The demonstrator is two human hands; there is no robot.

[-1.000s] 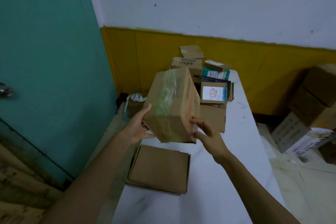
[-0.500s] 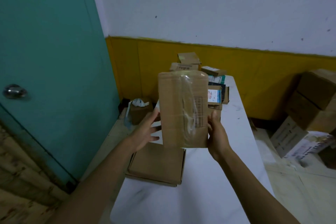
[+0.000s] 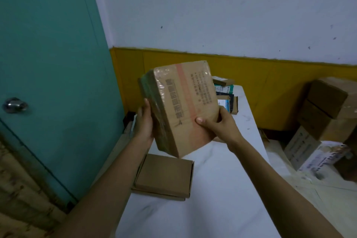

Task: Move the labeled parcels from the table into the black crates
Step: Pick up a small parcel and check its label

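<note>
Turned since half a second ago, the parcel (image 3: 181, 106) now shows its printed face with a pale red stripe, where a clear-taped face showed before. It leans with its top away to the right. It is held in the air above the near half of the white table (image 3: 212, 189), touching nothing but the hands.

The left hand (image 3: 144, 121), which was spread loosely beside the parcel, now clasps its green-taped left side. The thumb points up along the edge, and the other fingers are hidden behind the cardboard. The right hand (image 3: 218, 123) grips the lower right corner, with the thumb laid flat across the printed face and the fingers curled round the right edge. Both forearms reach in from the near end of the table, the left one over its left edge.

A flat cardboard box (image 3: 164, 176) lies on the table at its left edge, below the held parcel. A pile of parcels (image 3: 225, 91) sits at the table's far end, mostly hidden. A teal door (image 3: 48, 63) stands to the left of the table, and stacked cartons (image 3: 328, 112) sit on the floor to its right.
</note>
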